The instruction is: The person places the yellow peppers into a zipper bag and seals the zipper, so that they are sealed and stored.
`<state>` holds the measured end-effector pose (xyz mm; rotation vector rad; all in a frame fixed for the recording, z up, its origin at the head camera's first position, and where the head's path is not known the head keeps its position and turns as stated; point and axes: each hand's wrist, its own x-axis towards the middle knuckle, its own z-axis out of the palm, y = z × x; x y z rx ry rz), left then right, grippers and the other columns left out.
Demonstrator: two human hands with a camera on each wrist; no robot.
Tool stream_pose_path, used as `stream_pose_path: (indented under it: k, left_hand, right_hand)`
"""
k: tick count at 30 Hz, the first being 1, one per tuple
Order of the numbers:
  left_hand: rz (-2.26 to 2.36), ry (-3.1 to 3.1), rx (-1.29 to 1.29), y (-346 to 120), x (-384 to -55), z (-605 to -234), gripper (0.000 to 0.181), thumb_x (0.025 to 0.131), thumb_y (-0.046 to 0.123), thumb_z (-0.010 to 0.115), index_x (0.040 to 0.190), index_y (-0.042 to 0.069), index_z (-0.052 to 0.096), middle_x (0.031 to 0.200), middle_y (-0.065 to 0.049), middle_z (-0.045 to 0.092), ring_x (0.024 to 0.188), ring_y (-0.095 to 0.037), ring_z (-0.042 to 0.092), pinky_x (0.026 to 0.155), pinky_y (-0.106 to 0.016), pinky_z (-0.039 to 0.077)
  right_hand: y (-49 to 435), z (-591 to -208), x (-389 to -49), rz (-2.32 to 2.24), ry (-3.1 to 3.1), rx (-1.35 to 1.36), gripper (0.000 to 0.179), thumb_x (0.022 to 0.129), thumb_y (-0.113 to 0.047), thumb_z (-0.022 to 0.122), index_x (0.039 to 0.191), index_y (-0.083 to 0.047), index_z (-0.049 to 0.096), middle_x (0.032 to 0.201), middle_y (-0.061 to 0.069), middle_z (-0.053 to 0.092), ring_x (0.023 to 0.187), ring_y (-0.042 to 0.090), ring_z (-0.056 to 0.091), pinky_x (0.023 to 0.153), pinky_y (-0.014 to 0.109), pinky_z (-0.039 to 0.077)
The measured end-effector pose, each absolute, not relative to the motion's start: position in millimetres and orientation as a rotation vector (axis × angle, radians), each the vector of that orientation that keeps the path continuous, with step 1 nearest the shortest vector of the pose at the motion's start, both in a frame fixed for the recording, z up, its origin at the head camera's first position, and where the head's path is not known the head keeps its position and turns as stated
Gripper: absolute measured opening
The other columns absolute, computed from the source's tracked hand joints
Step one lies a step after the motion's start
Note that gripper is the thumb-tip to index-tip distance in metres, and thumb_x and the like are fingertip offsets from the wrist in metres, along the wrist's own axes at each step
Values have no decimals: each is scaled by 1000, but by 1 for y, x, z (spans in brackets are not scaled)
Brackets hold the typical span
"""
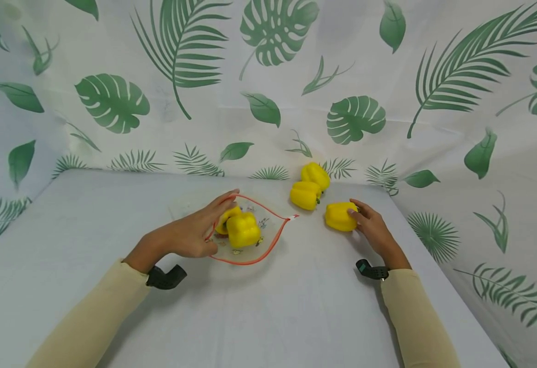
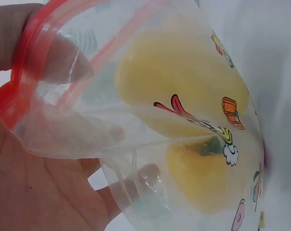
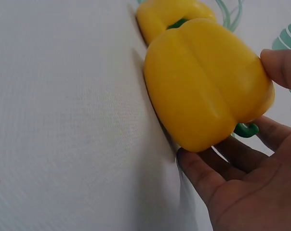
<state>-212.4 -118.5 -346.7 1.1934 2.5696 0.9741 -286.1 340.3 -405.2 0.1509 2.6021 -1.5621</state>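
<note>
A clear plastic zip bag [image 1: 268, 236] with a red zip rim and small printed cartoons lies on the table, its mouth spread wide. My left hand [image 1: 190, 232] holds the rim at the bag's left side, thumb and fingers far apart. Inside the bag are yellow bell peppers [image 1: 243, 230]; through the cloudy plastic in the left wrist view two yellow shapes [image 2: 184, 77] show. To the right of the bag, my right hand [image 1: 373, 227] grips another yellow bell pepper [image 1: 339, 216]. In the right wrist view its green stem [image 3: 246, 130] points toward the palm.
Two more yellow bell peppers, one nearer [image 1: 304, 196] and one farther [image 1: 315, 176], sit together behind the gripped one. A white cloth covers the table [image 1: 259, 317]. Behind and at the sides hangs a leaf-printed curtain [image 1: 291, 133].
</note>
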Motion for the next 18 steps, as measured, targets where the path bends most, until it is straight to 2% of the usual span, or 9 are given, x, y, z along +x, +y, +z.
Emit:
stream_pose_path:
  k: [7, 14, 18]
  left_hand:
    - [964, 2580, 1182, -119, -213, -347, 95, 73, 3, 55, 156, 6, 9, 161, 10, -9, 146, -17, 5, 113, -48, 20]
    - [969, 2578, 1222, -119, -212, -347, 95, 73, 4, 55, 156, 4, 8, 162, 3, -8, 146, -22, 7, 112, -51, 21]
    - [970, 2580, 1209, -118, -213, -347, 96, 73, 4, 55, 156, 5, 7, 162, 6, -8, 146, -20, 7, 113, -50, 21]
  right_hand:
    - [341, -407, -286, -1538, 2650, 162, 84, 90, -58, 57, 155, -15, 25, 157, 19, 20, 136, 37, 32, 107, 49, 33]
    - [339, -409, -286, -1556, 2648, 149, 84, 90, -57, 58, 155, -14, 26, 155, 19, 25, 133, 37, 36, 106, 48, 36]
    - [339, -409, -284, -1568, 2639, 156, 84, 89, -58, 58, 155, -15, 26, 156, 18, 24, 134, 36, 35, 106, 47, 35]
